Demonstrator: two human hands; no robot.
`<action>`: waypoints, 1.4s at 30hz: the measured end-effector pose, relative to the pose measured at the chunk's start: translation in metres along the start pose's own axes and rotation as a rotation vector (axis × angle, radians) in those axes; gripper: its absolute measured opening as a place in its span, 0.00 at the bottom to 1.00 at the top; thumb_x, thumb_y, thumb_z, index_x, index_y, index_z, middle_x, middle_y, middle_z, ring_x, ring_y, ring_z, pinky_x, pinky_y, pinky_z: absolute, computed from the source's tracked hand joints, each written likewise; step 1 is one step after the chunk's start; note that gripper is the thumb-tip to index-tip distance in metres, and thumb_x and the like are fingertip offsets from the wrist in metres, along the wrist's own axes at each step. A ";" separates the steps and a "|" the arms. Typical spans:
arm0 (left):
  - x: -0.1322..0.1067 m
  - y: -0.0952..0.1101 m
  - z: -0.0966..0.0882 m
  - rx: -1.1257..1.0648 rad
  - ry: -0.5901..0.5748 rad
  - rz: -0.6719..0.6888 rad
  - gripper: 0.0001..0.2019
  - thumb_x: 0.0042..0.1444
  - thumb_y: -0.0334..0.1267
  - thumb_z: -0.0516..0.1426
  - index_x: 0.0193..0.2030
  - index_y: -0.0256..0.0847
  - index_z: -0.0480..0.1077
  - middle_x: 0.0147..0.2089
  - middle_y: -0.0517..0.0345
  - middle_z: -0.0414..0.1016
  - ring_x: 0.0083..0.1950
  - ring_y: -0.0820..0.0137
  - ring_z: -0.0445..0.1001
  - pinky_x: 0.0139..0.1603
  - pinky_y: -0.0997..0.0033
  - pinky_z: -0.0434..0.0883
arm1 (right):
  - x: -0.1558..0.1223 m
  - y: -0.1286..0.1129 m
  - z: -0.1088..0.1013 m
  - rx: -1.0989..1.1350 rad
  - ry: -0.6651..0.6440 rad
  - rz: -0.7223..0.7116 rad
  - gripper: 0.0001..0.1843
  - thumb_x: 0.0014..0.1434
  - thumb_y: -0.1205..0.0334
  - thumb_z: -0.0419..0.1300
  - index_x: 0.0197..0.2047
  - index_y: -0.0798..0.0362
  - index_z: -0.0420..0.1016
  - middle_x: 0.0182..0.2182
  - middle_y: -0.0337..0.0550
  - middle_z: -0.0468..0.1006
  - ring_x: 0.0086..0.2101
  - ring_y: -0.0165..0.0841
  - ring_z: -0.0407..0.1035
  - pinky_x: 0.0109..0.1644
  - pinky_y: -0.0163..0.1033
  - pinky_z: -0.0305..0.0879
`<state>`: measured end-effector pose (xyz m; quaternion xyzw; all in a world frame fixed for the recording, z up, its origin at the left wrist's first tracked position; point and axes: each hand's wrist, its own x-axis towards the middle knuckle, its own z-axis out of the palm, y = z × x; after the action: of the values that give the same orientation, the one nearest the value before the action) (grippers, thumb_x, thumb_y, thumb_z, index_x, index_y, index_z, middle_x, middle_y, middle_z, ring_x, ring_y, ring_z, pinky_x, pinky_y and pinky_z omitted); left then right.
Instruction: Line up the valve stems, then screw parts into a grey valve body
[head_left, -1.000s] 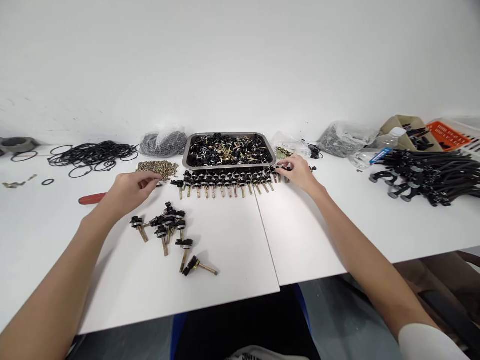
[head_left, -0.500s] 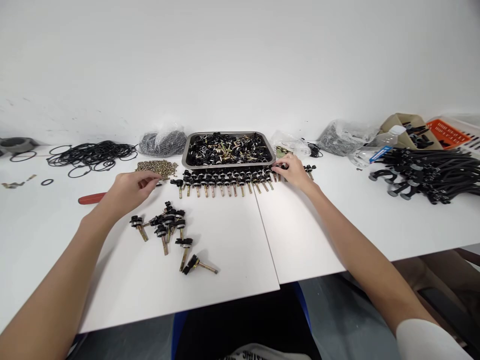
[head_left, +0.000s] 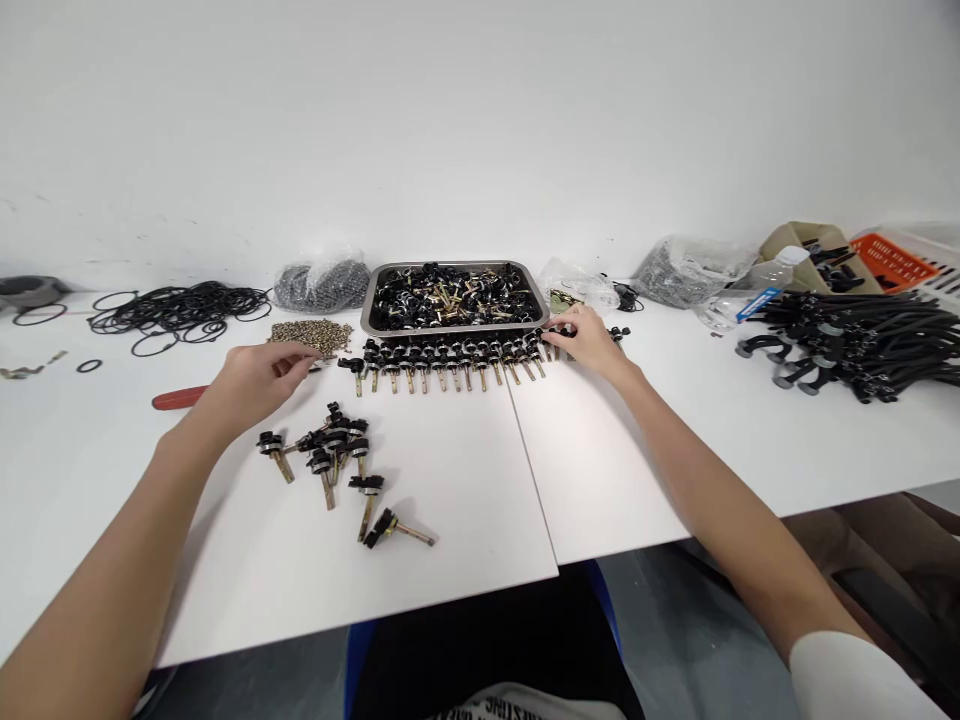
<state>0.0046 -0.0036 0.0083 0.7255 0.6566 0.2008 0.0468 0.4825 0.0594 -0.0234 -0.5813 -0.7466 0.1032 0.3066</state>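
Observation:
Beside a heap of small brass-coloured pieces [head_left: 311, 332], my left hand [head_left: 259, 382] has thumb and fingers pinched together; whatever sits between the tips is too small to name. My right hand [head_left: 589, 342] bends over the right end of a row of black-headed parts with brass-coloured shafts [head_left: 442, 362]. Its thumb and fingertips close around one of these parts, mostly covered by the fingers. Nearer the table's front lies a loose cluster of the same parts [head_left: 336, 440]. A red handle [head_left: 178, 398] pokes out past my left wrist, the rest of it partly hidden.
Behind the row stands a metal tray [head_left: 457, 329] heaped with similar parts. Black rings [head_left: 184, 310] and a bag of dark pieces [head_left: 322, 285] lie left. At right are another bag [head_left: 686, 272], a plastic bottle [head_left: 761, 290], bins [head_left: 799, 240] and black hoses [head_left: 885, 345].
Both hands stay at the same spots, with fingers barely altered. The whole view has shifted very slightly.

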 end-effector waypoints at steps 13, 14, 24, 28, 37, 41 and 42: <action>-0.004 -0.004 0.003 -0.044 0.016 0.068 0.20 0.58 0.46 0.51 0.46 0.42 0.81 0.38 0.53 0.82 0.35 0.66 0.75 0.42 0.69 0.72 | -0.059 -0.139 0.002 0.467 -0.411 -0.318 0.14 0.62 0.52 0.63 0.48 0.47 0.81 0.42 0.45 0.80 0.40 0.38 0.73 0.45 0.46 0.72; -0.004 -0.003 0.002 -0.042 0.017 0.065 0.19 0.58 0.46 0.52 0.45 0.42 0.81 0.38 0.53 0.82 0.35 0.66 0.75 0.42 0.69 0.72 | -0.067 -0.156 0.011 0.497 -0.544 -0.396 0.15 0.63 0.53 0.63 0.51 0.46 0.79 0.45 0.44 0.80 0.42 0.37 0.74 0.47 0.46 0.72; -0.006 -0.002 0.002 -0.070 0.038 0.057 0.19 0.59 0.46 0.52 0.46 0.40 0.80 0.39 0.53 0.82 0.35 0.67 0.75 0.41 0.71 0.72 | -0.108 -0.203 0.066 0.418 -0.818 -0.907 0.12 0.69 0.69 0.55 0.49 0.59 0.78 0.50 0.52 0.78 0.51 0.38 0.69 0.56 0.43 0.68; -0.006 -0.002 0.001 -0.073 0.042 0.049 0.19 0.58 0.46 0.52 0.46 0.41 0.80 0.39 0.53 0.82 0.34 0.67 0.74 0.41 0.70 0.72 | -0.092 -0.195 0.046 0.382 -0.840 -0.702 0.09 0.66 0.65 0.61 0.47 0.57 0.80 0.47 0.50 0.77 0.38 0.32 0.74 0.42 0.38 0.72; -0.002 -0.003 -0.001 -0.038 0.017 0.026 0.20 0.55 0.48 0.52 0.43 0.41 0.80 0.36 0.54 0.81 0.32 0.67 0.73 0.38 0.70 0.71 | -0.027 -0.084 -0.043 0.602 -0.162 -0.050 0.20 0.50 0.50 0.73 0.41 0.55 0.84 0.28 0.45 0.83 0.28 0.36 0.77 0.35 0.42 0.77; 0.000 -0.008 0.001 -0.019 0.002 0.016 0.20 0.55 0.50 0.52 0.43 0.43 0.79 0.35 0.54 0.82 0.32 0.65 0.74 0.37 0.68 0.71 | -0.017 -0.028 -0.056 0.661 -0.027 0.215 0.25 0.45 0.51 0.76 0.42 0.60 0.84 0.26 0.49 0.82 0.27 0.39 0.78 0.37 0.44 0.79; 0.001 -0.010 0.001 -0.014 -0.003 0.012 0.20 0.54 0.51 0.52 0.43 0.43 0.79 0.35 0.54 0.82 0.32 0.65 0.75 0.37 0.68 0.71 | -0.017 -0.020 -0.055 0.665 -0.056 0.254 0.26 0.43 0.52 0.77 0.42 0.60 0.84 0.27 0.50 0.83 0.28 0.40 0.79 0.36 0.44 0.79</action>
<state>-0.0043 -0.0008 0.0043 0.7294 0.6507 0.2047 0.0518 0.5008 0.0268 0.0249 -0.5348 -0.6021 0.3937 0.4433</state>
